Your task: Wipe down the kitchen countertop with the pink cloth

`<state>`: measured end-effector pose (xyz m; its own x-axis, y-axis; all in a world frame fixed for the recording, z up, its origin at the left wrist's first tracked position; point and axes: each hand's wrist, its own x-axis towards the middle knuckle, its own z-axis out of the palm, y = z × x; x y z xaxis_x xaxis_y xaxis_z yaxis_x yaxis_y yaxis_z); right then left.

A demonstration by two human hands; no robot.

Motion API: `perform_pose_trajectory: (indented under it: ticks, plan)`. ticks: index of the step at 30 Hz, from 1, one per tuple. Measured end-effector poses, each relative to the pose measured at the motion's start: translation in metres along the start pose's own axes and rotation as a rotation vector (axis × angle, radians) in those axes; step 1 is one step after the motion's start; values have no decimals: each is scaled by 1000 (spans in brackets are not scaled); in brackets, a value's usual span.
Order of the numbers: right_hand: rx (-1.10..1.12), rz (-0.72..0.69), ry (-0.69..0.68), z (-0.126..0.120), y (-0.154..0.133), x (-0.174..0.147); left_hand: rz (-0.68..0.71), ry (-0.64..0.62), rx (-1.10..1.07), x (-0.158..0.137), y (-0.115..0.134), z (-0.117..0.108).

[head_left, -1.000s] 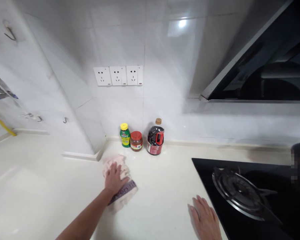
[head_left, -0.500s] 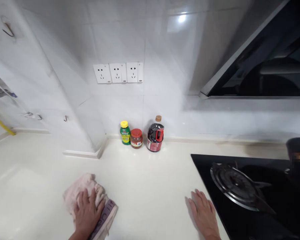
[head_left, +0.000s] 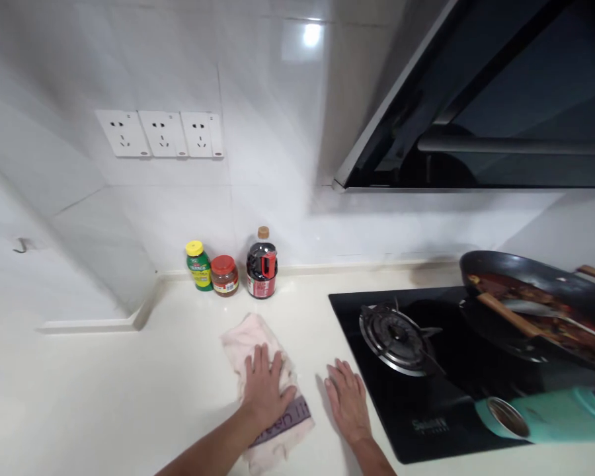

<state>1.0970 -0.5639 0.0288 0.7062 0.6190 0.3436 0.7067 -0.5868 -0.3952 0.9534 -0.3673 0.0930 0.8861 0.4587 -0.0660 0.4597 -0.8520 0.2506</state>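
My left hand (head_left: 264,390) lies flat with spread fingers on a pale pink cloth (head_left: 250,334) that has a purple lettered band. The cloth is spread on the white countertop (head_left: 143,396), partly hidden beneath the hand and forearm. To its right, my right hand (head_left: 348,400) rests palm down, fingers stretched out, close to the left edge of the black gas stove (head_left: 377,390). It holds nothing. Against the wall behind the cloth stand a green bottle with a yellow cap (head_left: 199,268), a red-lidded jar (head_left: 225,277) and a dark sauce bottle with a red handle (head_left: 262,268).
A wok (head_left: 506,264) containing food sits on the stove, with a wooden-handled spatula (head_left: 513,314) in it. The near burner (head_left: 396,334) is bare. A turquoise container (head_left: 550,416) lies at the stove's front right. Above hangs a black range hood (head_left: 476,152); wall sockets (head_left: 161,134) are at left.
My left hand has slid the cloth rightward across the countertop, and the cloth lies more spread out. My right hand stays flat by the stove. The view has turned right, showing the wok and turquoise container.
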Motion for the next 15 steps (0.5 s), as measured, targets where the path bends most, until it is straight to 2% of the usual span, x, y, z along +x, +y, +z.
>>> perform_pose_trajectory:
  ticks: [2, 4, 7, 9, 10, 13, 15]
  plan:
    - [40, 8, -24, -2, 2, 1, 98, -62, -20, 33, 30, -5]
    - [101, 43, -27, -6, 5, 4, 206, -112, -33, 52, 54, -8]
    - [192, 102, 76, -16, 3, 12, 399, -159, -57, 48, 73, -5]
    - [242, 78, 108, -23, -5, 18, 528, -168, -100, 30, 74, 0]
    - [262, 42, 73, -25, -11, 21, 572, -161, -127, 19, 71, 4]
    - [284, -93, -131, -25, -32, 28, 618, -139, -183, -10, 54, 16]
    - [249, -147, -217, -20, -42, 30, 625, -161, -178, -23, 41, 23]
